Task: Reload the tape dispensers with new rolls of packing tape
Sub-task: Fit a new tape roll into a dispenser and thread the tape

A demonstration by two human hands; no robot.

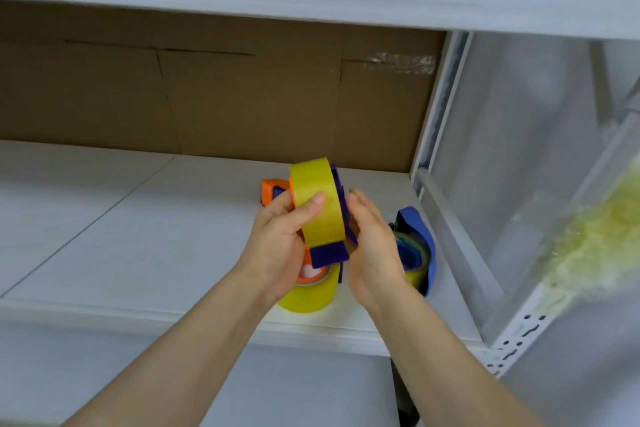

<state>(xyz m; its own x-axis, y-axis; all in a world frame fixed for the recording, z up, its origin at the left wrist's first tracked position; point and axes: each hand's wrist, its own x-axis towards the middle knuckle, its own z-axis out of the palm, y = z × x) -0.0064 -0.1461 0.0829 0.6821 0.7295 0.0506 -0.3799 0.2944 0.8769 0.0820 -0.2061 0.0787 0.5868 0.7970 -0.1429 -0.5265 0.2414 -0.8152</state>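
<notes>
Tape roll held, frame center
Your left hand grip holds the roll; your right hand, grip wide, touches the dispenser.

On the shelf, a tape roll near the front edge, a dispenser just right, cardboard along the back edge

Three yellow tape rolls, two dispensers, possibly an orange third dispenser; two hands, one cardboard sheet
</notes>
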